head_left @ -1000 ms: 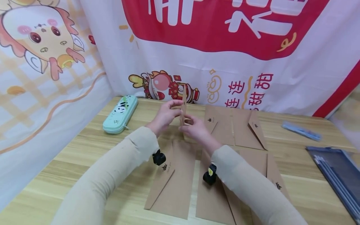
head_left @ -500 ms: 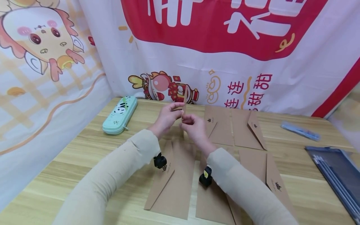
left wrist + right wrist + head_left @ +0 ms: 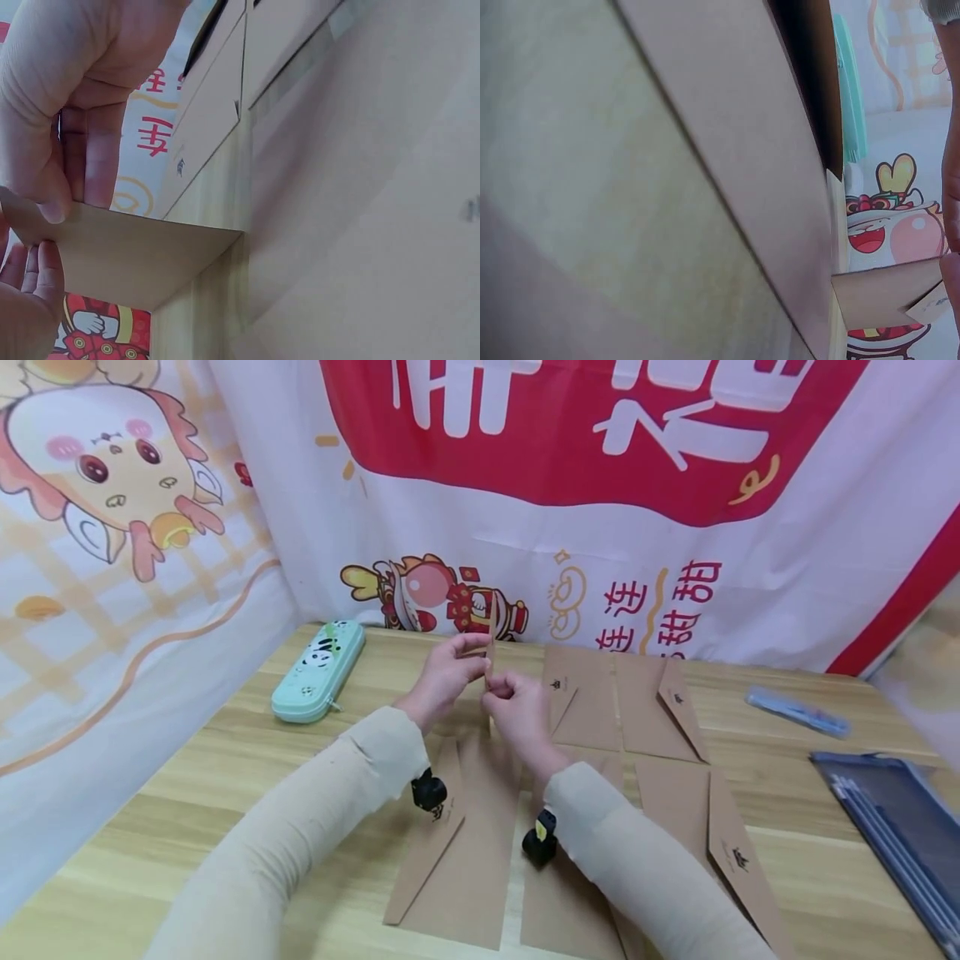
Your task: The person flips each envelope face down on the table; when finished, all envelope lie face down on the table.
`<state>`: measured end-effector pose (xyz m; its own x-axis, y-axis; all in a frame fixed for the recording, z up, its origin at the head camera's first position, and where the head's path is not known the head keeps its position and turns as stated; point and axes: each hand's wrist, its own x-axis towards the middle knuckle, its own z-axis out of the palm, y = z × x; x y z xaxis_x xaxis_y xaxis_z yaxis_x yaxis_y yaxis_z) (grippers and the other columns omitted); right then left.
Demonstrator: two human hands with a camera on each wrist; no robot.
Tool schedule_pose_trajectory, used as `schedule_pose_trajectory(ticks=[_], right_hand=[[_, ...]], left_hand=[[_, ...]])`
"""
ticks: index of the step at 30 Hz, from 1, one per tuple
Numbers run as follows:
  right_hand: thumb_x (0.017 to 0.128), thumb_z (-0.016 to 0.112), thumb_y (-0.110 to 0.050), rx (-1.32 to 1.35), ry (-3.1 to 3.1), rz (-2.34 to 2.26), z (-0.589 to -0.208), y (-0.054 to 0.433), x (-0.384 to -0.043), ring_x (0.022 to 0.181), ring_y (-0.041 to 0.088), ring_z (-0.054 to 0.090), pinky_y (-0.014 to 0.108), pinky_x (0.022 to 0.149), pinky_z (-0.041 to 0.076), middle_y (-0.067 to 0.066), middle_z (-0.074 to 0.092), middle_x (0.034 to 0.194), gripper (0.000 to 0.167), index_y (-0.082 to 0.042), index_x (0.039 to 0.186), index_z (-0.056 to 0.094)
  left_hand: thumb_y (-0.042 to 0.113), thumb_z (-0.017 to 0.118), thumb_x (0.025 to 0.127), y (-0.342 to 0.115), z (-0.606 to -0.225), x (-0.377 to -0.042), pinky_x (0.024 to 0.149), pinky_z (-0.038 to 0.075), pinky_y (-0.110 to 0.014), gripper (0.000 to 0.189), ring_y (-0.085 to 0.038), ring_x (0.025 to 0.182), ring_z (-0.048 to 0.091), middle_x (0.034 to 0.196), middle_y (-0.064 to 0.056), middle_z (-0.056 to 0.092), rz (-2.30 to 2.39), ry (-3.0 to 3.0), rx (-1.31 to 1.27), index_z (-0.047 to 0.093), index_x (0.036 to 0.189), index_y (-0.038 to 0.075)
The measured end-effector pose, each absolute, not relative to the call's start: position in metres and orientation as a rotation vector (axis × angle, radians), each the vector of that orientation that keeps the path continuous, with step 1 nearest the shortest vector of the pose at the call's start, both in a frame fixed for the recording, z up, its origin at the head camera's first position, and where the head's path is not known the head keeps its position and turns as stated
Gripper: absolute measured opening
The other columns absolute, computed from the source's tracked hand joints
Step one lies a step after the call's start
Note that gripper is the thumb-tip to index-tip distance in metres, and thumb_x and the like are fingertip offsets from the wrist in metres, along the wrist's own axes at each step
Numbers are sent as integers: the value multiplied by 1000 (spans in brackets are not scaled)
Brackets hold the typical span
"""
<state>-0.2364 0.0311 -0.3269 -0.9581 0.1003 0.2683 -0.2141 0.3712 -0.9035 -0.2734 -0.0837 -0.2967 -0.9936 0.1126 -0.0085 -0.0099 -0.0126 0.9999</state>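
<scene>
Between both hands a brown kraft envelope (image 3: 150,259) stands upright, edge-on in the head view. My left hand (image 3: 448,675) holds it from the left with thumb and fingers. Lower on its near edge, my right hand (image 3: 517,700) pinches it with curled fingers. The right wrist view catches the same envelope's flap (image 3: 928,304), which bears small dark print. Several like envelopes lie flat: one under the left wrist (image 3: 476,860), one under the right wrist (image 3: 558,902), one at the right (image 3: 675,785), and two behind (image 3: 592,710).
A mint pencil case (image 3: 318,672) with a panda print lies at the back left. On the right are a small blue item (image 3: 797,712) and a dark mesh pouch (image 3: 892,810) holding long thin rods. Printed cloth (image 3: 465,547) hangs along the table's back edge.
My right hand has closed from spread fingers to a pinch on the envelope's near edge, and its forearm has shifted left. My left hand keeps its hold. The head view has tilted slightly.
</scene>
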Motion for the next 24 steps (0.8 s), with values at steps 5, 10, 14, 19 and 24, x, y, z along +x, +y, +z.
schedule_pose_trajectory(ticks=[5, 10, 14, 19, 24], right_hand=[[75, 67, 0, 58, -2364, 1500, -327, 30, -232, 68, 15, 60, 23, 60, 52, 6, 68, 76, 9, -6, 82, 70], [74, 65, -1, 58, -2303, 1383, -325, 31, -229, 64, 18, 61, 26, 56, 51, 7, 68, 72, 8, -4, 80, 68], [71, 64, 1, 75, -2186, 1324, -320, 33, -227, 64, 22, 61, 30, 60, 50, 11, 67, 69, 9, -1, 79, 67], [70, 63, 4, 6, -2057, 1461, -316, 35, -227, 59, 14, 56, 22, 54, 46, 12, 64, 66, 11, 1, 80, 65], [69, 60, 4, -117, -1914, 1678, -314, 37, -229, 57, 3, 52, 14, 52, 45, 2, 59, 63, 14, 1, 82, 62]], left_hand=[[-1, 56, 87, -81, -297, -273, 100, 43, -35, 37, -24, 124, 47, 129, -4, 54, 2196, 2130, 149, 55, 122, 10], [5, 58, 88, -78, -295, -272, 99, 43, -36, 36, -23, 119, 50, 131, -4, 51, 2205, 2119, 194, 54, 124, 12], [9, 57, 90, -77, -292, -269, 98, 44, -35, 36, -20, 115, 53, 132, -5, 50, 2213, 2121, 223, 53, 126, 12], [5, 54, 91, -80, -293, -266, 97, 45, -32, 36, -21, 116, 52, 130, -8, 52, 2301, 2106, 241, 52, 126, 5], [-2, 54, 87, -86, -303, -256, 96, 46, -35, 35, -24, 112, 52, 125, -16, 54, 2462, 2099, 110, 53, 122, -3]])
